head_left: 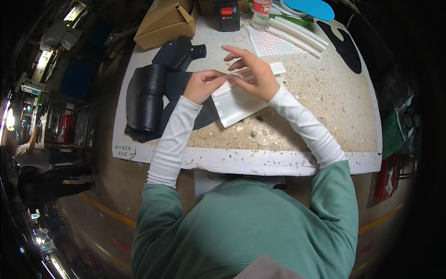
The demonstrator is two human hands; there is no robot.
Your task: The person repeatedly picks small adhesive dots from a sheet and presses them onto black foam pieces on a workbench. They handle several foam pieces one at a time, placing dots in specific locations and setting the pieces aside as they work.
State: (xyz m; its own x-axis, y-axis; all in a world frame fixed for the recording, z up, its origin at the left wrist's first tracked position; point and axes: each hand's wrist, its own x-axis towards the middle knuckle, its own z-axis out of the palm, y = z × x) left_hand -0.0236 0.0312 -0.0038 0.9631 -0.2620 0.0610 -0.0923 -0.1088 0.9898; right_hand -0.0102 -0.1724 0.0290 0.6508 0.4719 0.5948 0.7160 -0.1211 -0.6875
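Note:
A glossy white label sheet (pixel 241 108), with small red-printed labels along its upper part, lies tilted on the table between my arms. My left hand (pixel 200 87) is closed, thumb and index finger pinching the sheet's upper edge. At the same edge, my right hand (pixel 257 76) has its thumb close to the left fingertips. Its other fingers are raised and spread. Whether a single label is between the fingertips is too small to tell. Beside my left hand lie black padded pieces (pixel 177 83) and a rolled black textured piece (pixel 147 98).
At the back stand a cardboard box (pixel 162 25), a black battery pack (pixel 227 17) and a clear bottle (pixel 260 19). Another red-printed label sheet (pixel 272 43) lies beneath white strips (pixel 299 37). A black insole-shaped piece (pixel 344 49) is at the right edge. Scraps dot the table (pixel 325 116).

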